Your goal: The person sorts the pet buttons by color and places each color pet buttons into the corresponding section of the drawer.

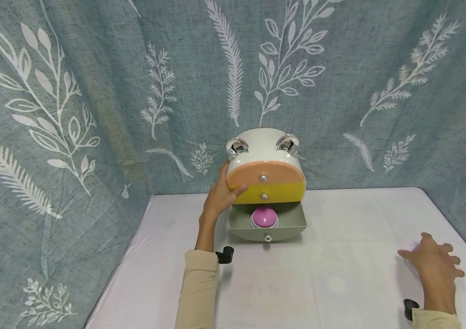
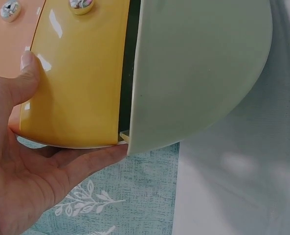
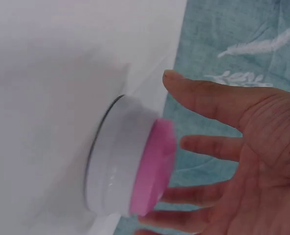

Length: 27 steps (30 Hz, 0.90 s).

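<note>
A small frog-shaped drawer cabinet stands at the back of the table, white on top with an orange and a yellow drawer. Its green bottom drawer is pulled out and holds a round white push button with a pink top. My left hand grips the cabinet's left side, thumb on the front and fingers along the side in the left wrist view. Far to the right, my right hand hovers with spread fingers over a second pink-topped push button, mostly hidden in the head view. A gap shows between palm and button.
The white-covered table carries the cabinet and the second button, which sits near the right edge. A teal curtain with white leaf prints hangs behind the table and along both sides. Silver ring handles stick up from the cabinet top.
</note>
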Each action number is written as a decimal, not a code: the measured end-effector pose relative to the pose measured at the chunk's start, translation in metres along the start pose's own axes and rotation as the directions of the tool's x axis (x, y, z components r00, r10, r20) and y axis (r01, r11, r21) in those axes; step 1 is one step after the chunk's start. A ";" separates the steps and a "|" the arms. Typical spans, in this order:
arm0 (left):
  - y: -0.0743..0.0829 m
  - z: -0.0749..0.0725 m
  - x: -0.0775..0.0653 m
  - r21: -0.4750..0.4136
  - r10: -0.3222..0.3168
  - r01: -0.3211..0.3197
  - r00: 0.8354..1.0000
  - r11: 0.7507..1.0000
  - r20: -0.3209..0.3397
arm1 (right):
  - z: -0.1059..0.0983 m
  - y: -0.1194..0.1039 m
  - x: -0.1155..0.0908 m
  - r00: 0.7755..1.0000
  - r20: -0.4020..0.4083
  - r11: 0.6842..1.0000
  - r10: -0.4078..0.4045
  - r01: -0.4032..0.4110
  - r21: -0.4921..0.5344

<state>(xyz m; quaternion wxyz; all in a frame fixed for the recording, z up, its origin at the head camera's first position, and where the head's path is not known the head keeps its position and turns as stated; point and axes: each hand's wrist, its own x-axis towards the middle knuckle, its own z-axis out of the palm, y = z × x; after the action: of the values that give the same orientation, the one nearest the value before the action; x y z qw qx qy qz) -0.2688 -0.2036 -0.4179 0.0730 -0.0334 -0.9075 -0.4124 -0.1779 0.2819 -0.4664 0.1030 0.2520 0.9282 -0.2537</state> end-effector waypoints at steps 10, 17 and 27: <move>0.002 0.000 -0.001 0.004 -0.016 0.016 1.000 1.000 -0.006 | 0.004 0.015 -0.005 0.997 -0.040 0.997 -0.063 0.065 0.038; 0.001 0.001 -0.001 -0.006 -0.011 0.011 1.000 1.000 -0.002 | 0.003 0.003 -0.012 0.978 -0.136 0.986 -0.157 0.163 0.041; 0.001 0.002 0.000 -0.003 -0.005 0.004 1.000 1.000 -0.008 | 0.004 -0.069 -0.042 0.831 -0.307 0.868 -0.463 0.495 0.031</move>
<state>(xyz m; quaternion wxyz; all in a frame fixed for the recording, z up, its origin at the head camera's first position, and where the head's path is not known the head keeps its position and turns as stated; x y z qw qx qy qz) -0.2685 -0.2018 -0.4183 0.0757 -0.0298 -0.9065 -0.4143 -0.1773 0.2107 -0.4278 -0.1150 0.0510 0.9511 -0.2820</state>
